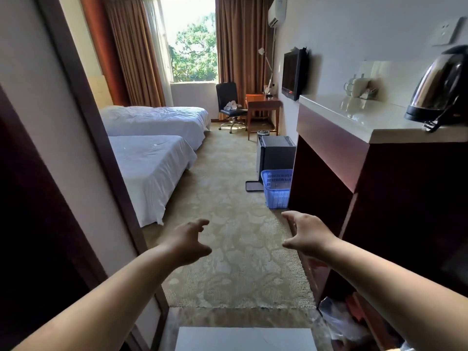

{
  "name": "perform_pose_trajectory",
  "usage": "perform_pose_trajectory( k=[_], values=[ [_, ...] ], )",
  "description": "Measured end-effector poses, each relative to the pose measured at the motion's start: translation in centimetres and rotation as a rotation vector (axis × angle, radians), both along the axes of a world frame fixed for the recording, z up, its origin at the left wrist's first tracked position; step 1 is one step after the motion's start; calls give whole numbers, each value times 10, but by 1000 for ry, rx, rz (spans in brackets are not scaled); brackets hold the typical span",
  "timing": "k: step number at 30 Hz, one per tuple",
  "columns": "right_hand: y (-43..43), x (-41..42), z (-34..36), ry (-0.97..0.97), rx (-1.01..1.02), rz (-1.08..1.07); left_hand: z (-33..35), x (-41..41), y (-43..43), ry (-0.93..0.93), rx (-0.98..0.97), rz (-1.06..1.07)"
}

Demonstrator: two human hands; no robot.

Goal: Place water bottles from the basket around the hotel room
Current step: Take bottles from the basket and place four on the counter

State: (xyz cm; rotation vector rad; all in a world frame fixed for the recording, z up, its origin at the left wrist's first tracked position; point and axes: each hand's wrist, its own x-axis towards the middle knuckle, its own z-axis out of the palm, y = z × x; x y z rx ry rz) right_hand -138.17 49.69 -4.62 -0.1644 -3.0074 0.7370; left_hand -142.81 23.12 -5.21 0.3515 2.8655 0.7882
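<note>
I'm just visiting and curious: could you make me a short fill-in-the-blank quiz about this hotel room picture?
1. The basket on the carpet is coloured ____.
2. The room has ____ white beds.
3. The left hand and right hand are open and hold ____.
4. The metal kettle stands on the counter at the person's ____.
Missing words: blue; two; nothing; right.

Two white beds (pixel 152 138) left, patterned carpet (pixel 228 224), sunlit window (pixel 192 41) w/ brown curtains (pixel 240 39)
</note>
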Motion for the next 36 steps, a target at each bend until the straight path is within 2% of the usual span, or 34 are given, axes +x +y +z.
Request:
perform_pose_trajectory(
  k=[10, 19, 25, 30, 36],
  values=[
    [-21, -141, 7, 4, 17, -57, 8, -151, -20, 6, -60, -59],
    [-29, -215, -2, -46, 28, -44, -3, -230, -26, -9, -68, -94],
    [-14, -259, -9, -2, 24, -88, -8, -274, -8, 24, 94, -25],
    [5, -314, -14, 18, 5, -74, -14, -322, 8, 32, -42, -54],
    [42, -397, -15, -37, -17, -27, -11, -401, 46, 43, -54, -40]
  ],
)
